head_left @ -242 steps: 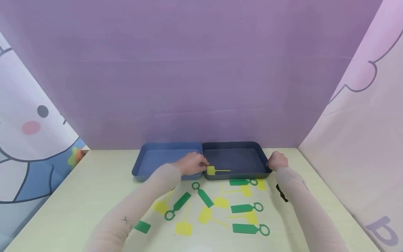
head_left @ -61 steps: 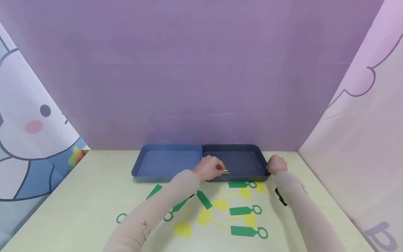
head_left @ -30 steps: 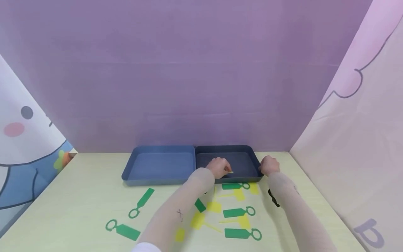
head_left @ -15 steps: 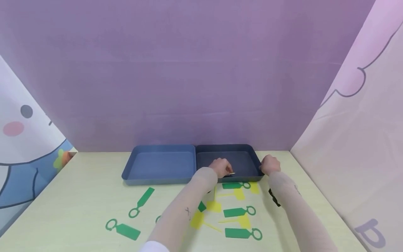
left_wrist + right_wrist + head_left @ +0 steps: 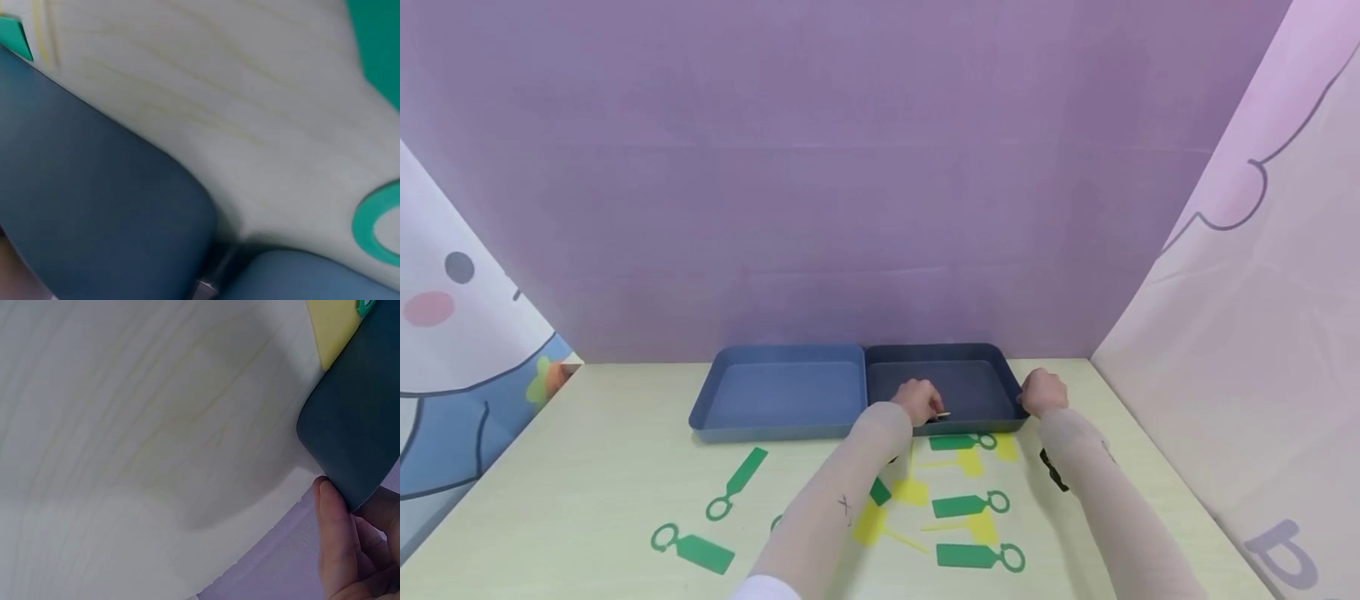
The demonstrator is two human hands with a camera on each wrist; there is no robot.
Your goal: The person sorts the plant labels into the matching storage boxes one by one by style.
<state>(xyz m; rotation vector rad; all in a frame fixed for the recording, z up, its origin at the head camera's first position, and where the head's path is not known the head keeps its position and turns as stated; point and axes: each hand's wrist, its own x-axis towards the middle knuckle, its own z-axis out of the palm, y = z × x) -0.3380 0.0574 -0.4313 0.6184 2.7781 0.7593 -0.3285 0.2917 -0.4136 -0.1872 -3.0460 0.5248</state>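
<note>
My left hand [image 5: 919, 402] is low in the dark navy tray [image 5: 973, 392], near its front wall. Its fingers pinch a yellow tag, of which only a thin pale sliver [image 5: 943, 414] shows past the fingertips. At the same tray's right end, my right hand [image 5: 1042, 393] grips the wall. The right wrist view shows the thumb and fingers [image 5: 340, 544] of that hand on either side of the tray's corner [image 5: 356, 419]. In the left wrist view, just a blurred bit of the left hand [image 5: 19, 275] appears behind the tray wall [image 5: 106, 181].
A blue tray [image 5: 790, 396] stands against the navy one's left side. In front lie several green ring-ended tags, one [image 5: 703, 552] at the left, and several yellow tags with thin tails, one [image 5: 981, 527] at the right. My left sleeve [image 5: 835, 500] covers some. A purple backdrop [image 5: 880, 208] rises behind.
Since the oldest frame, my left hand has moved right and down into the navy tray, and a yellow tag at the left has left the table. My right hand keeps its grip.
</note>
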